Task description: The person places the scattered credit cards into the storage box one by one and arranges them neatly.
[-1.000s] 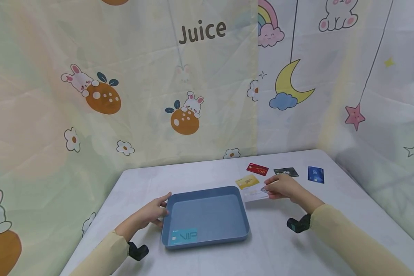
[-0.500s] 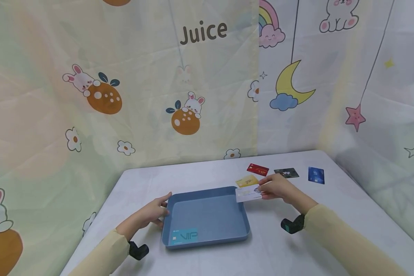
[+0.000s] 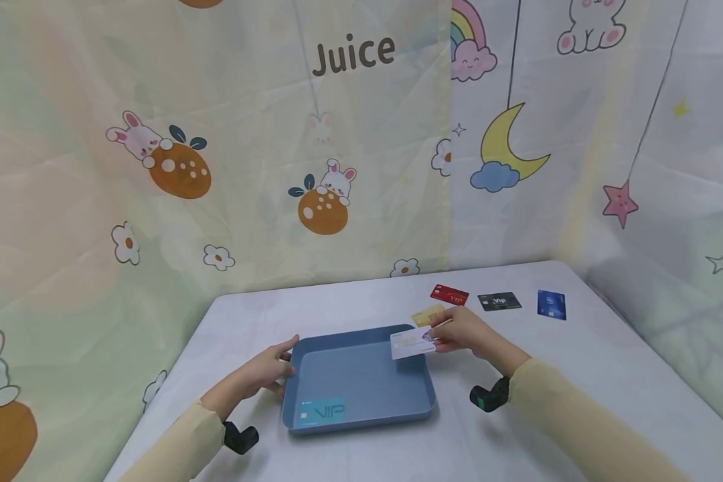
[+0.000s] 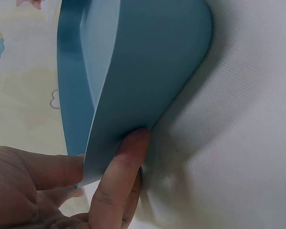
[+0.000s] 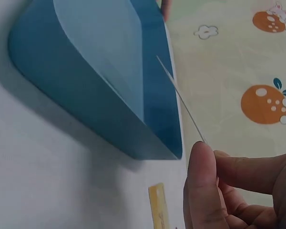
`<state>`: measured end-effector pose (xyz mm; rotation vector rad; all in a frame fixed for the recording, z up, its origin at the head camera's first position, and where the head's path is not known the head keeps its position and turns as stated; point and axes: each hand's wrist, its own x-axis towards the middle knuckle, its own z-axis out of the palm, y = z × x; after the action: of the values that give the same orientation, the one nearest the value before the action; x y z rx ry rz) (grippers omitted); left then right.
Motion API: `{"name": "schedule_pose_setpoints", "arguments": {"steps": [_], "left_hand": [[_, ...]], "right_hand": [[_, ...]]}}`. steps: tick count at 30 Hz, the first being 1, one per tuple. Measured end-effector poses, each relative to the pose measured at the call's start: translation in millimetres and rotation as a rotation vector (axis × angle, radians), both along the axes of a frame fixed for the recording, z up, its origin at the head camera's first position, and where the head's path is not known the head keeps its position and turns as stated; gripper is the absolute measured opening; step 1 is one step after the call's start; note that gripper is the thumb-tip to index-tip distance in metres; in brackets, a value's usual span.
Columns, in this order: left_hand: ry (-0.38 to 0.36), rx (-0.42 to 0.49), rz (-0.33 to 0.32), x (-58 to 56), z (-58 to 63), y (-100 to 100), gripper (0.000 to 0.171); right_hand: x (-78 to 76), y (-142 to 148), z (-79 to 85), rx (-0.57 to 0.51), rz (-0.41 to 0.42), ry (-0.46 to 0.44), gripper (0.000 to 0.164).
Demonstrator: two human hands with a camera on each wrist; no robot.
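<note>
My right hand [image 3: 462, 330] pinches a white card [image 3: 411, 343] by its right end, over the tray's back right corner. In the right wrist view that card [image 5: 182, 100] shows edge-on between thumb and finger, above the rim. The blue tray [image 3: 361, 375] lies flat on the table. My left hand [image 3: 265, 369] holds its left wall; in the left wrist view the thumb is at the rim and a finger [image 4: 117, 188] presses the outer side. Inside the tray, at the front left, lies a teal VIP card [image 3: 321, 413].
Behind the tray lies a gold card [image 3: 426, 315], partly covered by my right hand. Farther back on the white table [image 3: 494, 428] are a red card [image 3: 449, 294], a black card [image 3: 499, 301] and a blue card [image 3: 551, 304]. A printed curtain hangs behind.
My right hand has carried the white card leftward, from beside the tray to over its back right corner. The black card is now fully uncovered. My left hand and the tray stay put.
</note>
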<state>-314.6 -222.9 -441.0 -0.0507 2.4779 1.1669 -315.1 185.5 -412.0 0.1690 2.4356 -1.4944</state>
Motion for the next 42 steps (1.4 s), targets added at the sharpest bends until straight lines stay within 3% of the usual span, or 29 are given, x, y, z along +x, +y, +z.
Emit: {"name": "schedule_pose_setpoints", "arguments": {"steps": [14,42], "left_hand": [[-0.007,0.004,0.005,0.5,2.0,-1.5,0.080],[0.010,0.054,0.019,2.3,0.4,-3.5,0.075]], "right_hand": [[0.5,-36.5,-10.6,-0.027,0.047,0.014,0.027],[5.7,-62.2,-14.8,-0.062,0.060,0.011,0.023]]}}
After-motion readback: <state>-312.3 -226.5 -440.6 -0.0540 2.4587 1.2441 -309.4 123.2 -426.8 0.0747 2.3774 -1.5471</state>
